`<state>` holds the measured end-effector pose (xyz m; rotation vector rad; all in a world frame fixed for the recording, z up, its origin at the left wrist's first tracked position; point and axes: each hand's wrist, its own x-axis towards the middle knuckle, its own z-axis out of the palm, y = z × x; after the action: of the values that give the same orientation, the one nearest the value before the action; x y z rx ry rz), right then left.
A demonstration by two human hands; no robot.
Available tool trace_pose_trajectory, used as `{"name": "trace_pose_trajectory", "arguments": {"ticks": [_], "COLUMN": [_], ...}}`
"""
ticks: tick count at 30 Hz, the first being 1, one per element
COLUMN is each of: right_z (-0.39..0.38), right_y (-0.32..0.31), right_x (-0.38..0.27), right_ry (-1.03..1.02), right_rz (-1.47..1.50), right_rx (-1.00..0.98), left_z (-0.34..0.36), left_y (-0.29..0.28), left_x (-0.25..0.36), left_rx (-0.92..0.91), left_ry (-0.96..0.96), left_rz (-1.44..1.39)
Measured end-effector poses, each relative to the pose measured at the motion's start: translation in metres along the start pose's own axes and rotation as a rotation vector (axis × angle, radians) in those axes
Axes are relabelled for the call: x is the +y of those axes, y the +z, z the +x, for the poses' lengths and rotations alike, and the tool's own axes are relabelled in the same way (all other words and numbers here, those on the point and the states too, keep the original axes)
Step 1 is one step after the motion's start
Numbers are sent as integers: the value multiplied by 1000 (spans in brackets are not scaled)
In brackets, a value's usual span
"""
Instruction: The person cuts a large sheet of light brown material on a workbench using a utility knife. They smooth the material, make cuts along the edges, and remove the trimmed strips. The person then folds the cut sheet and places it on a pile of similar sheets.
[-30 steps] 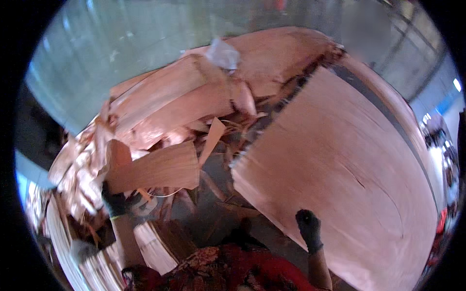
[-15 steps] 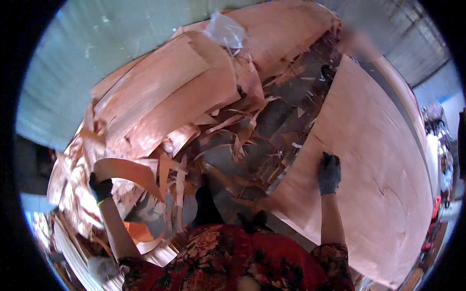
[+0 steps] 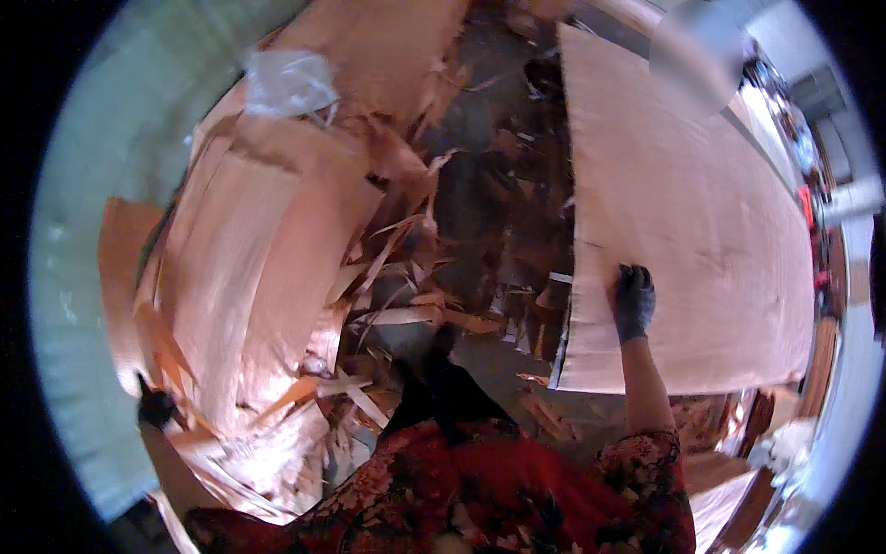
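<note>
The right hand, in a dark glove, lies flat with fingers spread on a large veneer sheet, pressing near its left edge. The sheet is thin, smooth, pale pinkish wood, roughly rectangular, with a slightly ragged left edge; its long axis runs from just in front of the person away toward the top of the view, and its near edge ends just below the hand.

The left hand, also dark-gloved, is far to the left of the veneer sheet, at the lower edge of a veneer pile. It looks closed on a strip there — but it is small and shadowed, so I cannot tell its grip for certain.

The pile is a heap of curled, overlapping orange-brown sheets with splintered ends. On its far end, to the upper left of the veneer sheet, sits a crumpled clear plastic bag — whitish, shapeless, unmarked.

Between the pile and the veneer sheet, narrow broken veneer scraps lie scattered over a dark floor. The person's red flowered sleeve shows below the veneer sheet.
</note>
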<state>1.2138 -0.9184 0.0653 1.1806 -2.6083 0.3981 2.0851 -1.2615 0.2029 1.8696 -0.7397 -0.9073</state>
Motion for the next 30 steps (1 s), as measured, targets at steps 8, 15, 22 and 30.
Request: {"name": "trace_pose_trajectory", "arguments": {"ticks": [8,15,22,30], "right_z": [62,100,90,102], "right_y": [15,20,44,44], "right_x": [32,14,25,6], "right_ry": [-23,-58,225,564], "right_rz": [-124,-259,-284,-549], "right_rx": [110,-93,120,-189], "left_z": [-13,-63,-46,81], "left_y": [184,385,575,765], "left_x": [-87,-77,-54,-59], "left_rx": [-553,-1197,-1340,-658], "left_ry": [-470,-76,242,396], "left_rz": [613,675,719,643]}}
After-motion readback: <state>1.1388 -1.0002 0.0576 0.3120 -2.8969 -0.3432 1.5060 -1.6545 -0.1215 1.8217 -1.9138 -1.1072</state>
